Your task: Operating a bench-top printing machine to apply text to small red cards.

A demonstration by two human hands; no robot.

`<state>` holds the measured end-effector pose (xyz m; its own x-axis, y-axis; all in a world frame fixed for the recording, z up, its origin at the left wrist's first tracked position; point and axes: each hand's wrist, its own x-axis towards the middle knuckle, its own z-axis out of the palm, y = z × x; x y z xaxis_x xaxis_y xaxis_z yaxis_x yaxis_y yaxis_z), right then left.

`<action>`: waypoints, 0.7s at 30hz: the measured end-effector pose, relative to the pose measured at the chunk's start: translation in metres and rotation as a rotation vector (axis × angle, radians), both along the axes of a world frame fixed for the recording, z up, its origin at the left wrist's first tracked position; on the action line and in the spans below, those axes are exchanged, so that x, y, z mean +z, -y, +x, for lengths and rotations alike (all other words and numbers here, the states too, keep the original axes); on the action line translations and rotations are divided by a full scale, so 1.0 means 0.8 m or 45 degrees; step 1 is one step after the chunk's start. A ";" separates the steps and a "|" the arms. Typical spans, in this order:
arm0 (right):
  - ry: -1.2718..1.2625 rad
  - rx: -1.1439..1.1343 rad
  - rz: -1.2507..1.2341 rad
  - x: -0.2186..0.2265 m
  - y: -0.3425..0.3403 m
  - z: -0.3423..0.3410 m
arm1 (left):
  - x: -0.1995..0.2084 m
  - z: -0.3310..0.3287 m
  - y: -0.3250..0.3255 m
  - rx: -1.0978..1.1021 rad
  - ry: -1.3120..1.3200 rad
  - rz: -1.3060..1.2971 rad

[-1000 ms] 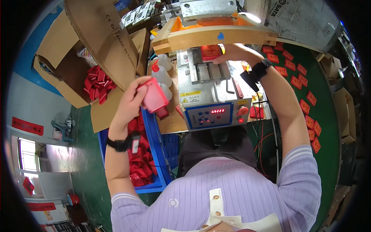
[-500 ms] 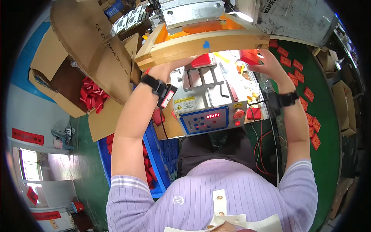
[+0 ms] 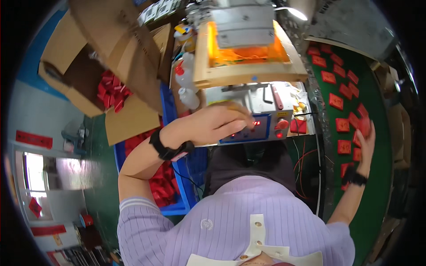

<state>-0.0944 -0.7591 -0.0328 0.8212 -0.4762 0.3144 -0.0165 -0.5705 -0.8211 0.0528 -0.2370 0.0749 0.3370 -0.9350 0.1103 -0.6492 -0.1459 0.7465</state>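
Head view: the blurred left hand [image 3: 218, 122] partly hides a control panel [image 3: 262, 129].

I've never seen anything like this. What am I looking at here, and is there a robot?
There's no robot here: these are a person's own two hands, seen by a wide camera worn on the head and looking down, which is why straight edges bend. The left hand is blurred in front of the control panel of a metal machine; I can't tell whether it touches. The right hand holds a red piece over a green surface, where other red pieces lie spread out. Above the machine sits a wooden frame. On the left, a blue crate and a cardboard box contain more red things.
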 end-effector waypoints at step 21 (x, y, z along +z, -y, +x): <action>-0.486 -0.346 -0.847 -0.041 0.116 -0.037 | -0.279 -0.092 -0.347 1.338 0.049 1.397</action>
